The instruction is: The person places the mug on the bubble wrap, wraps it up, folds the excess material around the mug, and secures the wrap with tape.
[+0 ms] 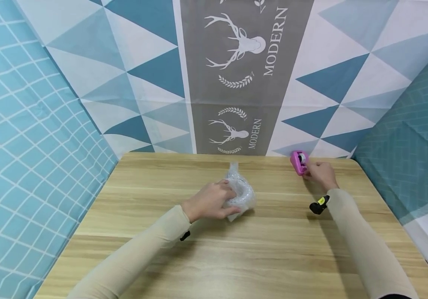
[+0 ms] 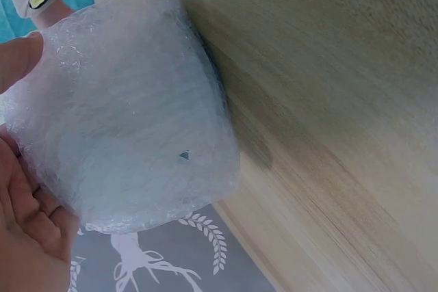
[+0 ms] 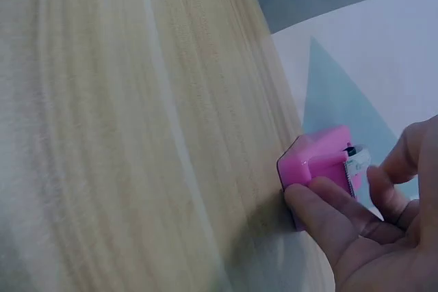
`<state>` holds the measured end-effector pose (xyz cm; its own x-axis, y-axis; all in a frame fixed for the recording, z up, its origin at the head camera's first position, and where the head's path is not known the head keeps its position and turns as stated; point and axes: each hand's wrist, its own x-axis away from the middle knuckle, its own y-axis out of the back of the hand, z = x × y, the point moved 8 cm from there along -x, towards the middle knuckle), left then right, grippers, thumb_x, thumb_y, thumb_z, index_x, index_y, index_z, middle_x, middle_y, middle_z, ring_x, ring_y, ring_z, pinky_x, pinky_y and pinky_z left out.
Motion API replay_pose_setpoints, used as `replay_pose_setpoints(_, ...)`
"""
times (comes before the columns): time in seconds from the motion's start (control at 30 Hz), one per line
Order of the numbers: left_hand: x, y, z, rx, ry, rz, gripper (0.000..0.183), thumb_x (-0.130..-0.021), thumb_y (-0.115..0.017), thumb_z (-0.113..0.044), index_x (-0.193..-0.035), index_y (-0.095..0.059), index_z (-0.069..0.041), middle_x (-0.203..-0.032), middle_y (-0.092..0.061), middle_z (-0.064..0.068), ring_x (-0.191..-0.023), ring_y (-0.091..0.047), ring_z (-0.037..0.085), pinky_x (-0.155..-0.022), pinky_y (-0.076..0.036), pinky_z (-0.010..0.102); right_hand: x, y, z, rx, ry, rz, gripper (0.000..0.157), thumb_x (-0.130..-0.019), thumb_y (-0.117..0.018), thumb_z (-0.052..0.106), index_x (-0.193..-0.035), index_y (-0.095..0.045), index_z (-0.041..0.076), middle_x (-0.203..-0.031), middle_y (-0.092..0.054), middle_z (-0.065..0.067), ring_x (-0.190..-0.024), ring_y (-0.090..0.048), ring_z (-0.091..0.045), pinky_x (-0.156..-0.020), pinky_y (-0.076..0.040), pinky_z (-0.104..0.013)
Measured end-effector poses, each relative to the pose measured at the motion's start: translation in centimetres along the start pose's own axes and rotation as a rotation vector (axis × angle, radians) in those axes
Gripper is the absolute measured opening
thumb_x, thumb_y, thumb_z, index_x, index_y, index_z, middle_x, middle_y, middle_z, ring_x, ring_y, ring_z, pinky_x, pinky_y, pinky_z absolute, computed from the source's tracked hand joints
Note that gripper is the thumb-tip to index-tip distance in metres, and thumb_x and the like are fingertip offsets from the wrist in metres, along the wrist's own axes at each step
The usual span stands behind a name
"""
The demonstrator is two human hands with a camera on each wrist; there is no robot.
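Note:
A bundle wrapped in clear bubble wrap (image 1: 240,192) (image 2: 130,121) lies near the middle of the wooden table (image 1: 236,249). My left hand (image 1: 211,201) (image 2: 20,189) grips it from the near left side, thumb and fingers curled round it. A small pink tape dispenser (image 1: 299,161) (image 3: 318,165) stands at the table's far right edge by the wall. My right hand (image 1: 320,173) (image 3: 363,230) holds it, fingers wrapped round its near side. A black and yellow wrist camera (image 1: 319,204) sits on my right forearm.
Patterned cloth covers the back wall (image 1: 243,74) and both side walls, closing the table in on three sides. The table's wood surface stretches toward me between my two sleeved forearms.

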<state>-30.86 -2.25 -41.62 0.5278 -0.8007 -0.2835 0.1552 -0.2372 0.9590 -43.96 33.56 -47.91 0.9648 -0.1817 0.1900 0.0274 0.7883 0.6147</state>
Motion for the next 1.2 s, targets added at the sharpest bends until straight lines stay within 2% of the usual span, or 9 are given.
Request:
replay_pose_setpoints(0.17, 0.1, 0.0, 0.0, -0.012, 0.004, -0.009, 0.040, -0.095, -0.065, -0.053, -0.086, -0.069, -0.014, -0.070, -0.061, -0.007, -0.086, -0.069, 0.017, -0.118, -0.045, 0.038, 0.5, 0.5, -0.5, 0.009, -0.002, -0.055, 0.070, -0.105, -0.040, 0.057, -0.122, -0.066, -0.006, -0.126, -0.067, -0.027, -0.109, -0.066, -0.029, -0.078, -0.049, -0.022)
replay_pose_setpoints(0.33, 0.1, 0.0, 0.0, -0.004, 0.010, 0.000, 0.041, -0.095, -0.066, -0.052, -0.092, -0.073, -0.012, -0.078, -0.070, -0.006, -0.094, -0.071, 0.019, -0.118, -0.045, 0.038, 0.8, 1.0, -0.7, 0.035, 0.002, -0.078, 0.064, -0.103, -0.048, 0.053, -0.115, -0.069, -0.005, -0.119, -0.070, -0.025, -0.091, -0.061, -0.021, -0.064, -0.047, -0.024)
replay_pose_setpoints(0.4, 0.0, 0.0, 0.0, 0.000, 0.014, 0.006, 0.042, -0.095, -0.066, -0.052, -0.094, -0.074, -0.012, -0.081, -0.072, -0.005, -0.098, -0.072, 0.020, -0.118, -0.045, 0.038, 0.9, 1.0, -0.8, 0.008, -0.006, -0.073, 0.060, -0.102, -0.051, 0.050, -0.118, -0.068, -0.005, -0.111, -0.072, -0.019, -0.085, -0.059, -0.015, -0.063, -0.048, -0.022)
replay_pose_setpoints(0.5, 0.0, 0.0, 0.0, 0.002, 0.016, 0.006, 0.041, -0.096, -0.065, -0.052, -0.092, -0.074, -0.012, -0.078, -0.070, -0.006, -0.097, -0.072, 0.019, -0.118, -0.045, 0.038, 1.0, 0.5, -1.2, -0.239, -0.028, -0.003, 0.053, -0.104, -0.053, 0.038, -0.133, -0.060, -0.007, -0.103, -0.073, -0.005, -0.087, -0.064, -0.006, -0.075, -0.058, -0.017)
replay_pose_setpoints(0.6, 0.0, 0.1, 0.1, 0.002, 0.015, -0.005, 0.040, -0.095, -0.066, -0.052, -0.089, -0.071, -0.013, -0.073, -0.065, -0.007, -0.091, -0.071, 0.018, -0.118, -0.045, 0.039, 1.1, -0.2, -1.7, -0.532, -0.078, 0.087, 0.052, -0.105, -0.053, 0.021, -0.146, -0.045, -0.009, -0.098, -0.073, 0.003, -0.092, -0.070, -0.003, -0.090, -0.059, -0.019)
replay_pose_setpoints(0.67, 0.0, 0.1, 0.1, -0.003, 0.017, -0.006, 0.039, -0.095, -0.066, -0.052, -0.085, -0.069, -0.015, -0.069, -0.059, -0.008, -0.086, -0.070, 0.017, -0.118, -0.045, 0.038, 1.3, -0.6, -2.1, -0.617, -0.113, 0.134, 0.049, -0.105, -0.051, 0.019, -0.146, -0.043, -0.008, -0.095, -0.074, 0.002, -0.093, -0.073, -0.006, -0.092, -0.059, -0.023)
replay_pose_setpoints(0.83, 0.0, 0.0, 0.2, -0.001, 0.019, -0.002, 0.039, -0.096, -0.065, -0.053, -0.082, -0.066, -0.015, -0.065, -0.052, -0.009, -0.078, -0.065, 0.014, -0.118, -0.045, 0.038, 1.8, -1.0, -3.0, -0.515, -0.183, 0.197, 0.046, -0.106, -0.052, 0.042, -0.121, -0.054, -0.001, -0.089, -0.077, -0.002, -0.081, -0.076, -0.013, -0.082, -0.064, -0.029)
replay_pose_setpoints(0.97, -0.1, -0.1, 0.1, 0.005, 0.016, -0.004, 0.040, -0.096, -0.065, -0.052, -0.084, -0.068, -0.014, -0.067, -0.056, -0.009, -0.080, -0.065, 0.015, -0.118, -0.044, 0.038, 2.1, -0.9, -3.7, -0.440, -0.245, 0.169, 0.051, -0.101, -0.056, 0.053, -0.097, -0.059, 0.003, -0.082, -0.077, -0.001, -0.075, -0.076, -0.012, -0.074, -0.065, -0.028)
replay_pose_setpoints(1.2, -0.3, -0.2, -0.1, 0.004, 0.011, -0.017, 0.039, -0.095, -0.066, -0.052, -0.081, -0.066, -0.015, -0.066, -0.054, -0.010, -0.079, -0.064, 0.014, -0.118, -0.044, 0.038, 2.1, -0.8, -3.7, -0.359, -0.255, 0.104, 0.053, -0.096, -0.060, 0.060, -0.087, -0.058, 0.008, -0.075, -0.076, 0.000, -0.068, -0.075, -0.012, -0.067, -0.064, -0.026)
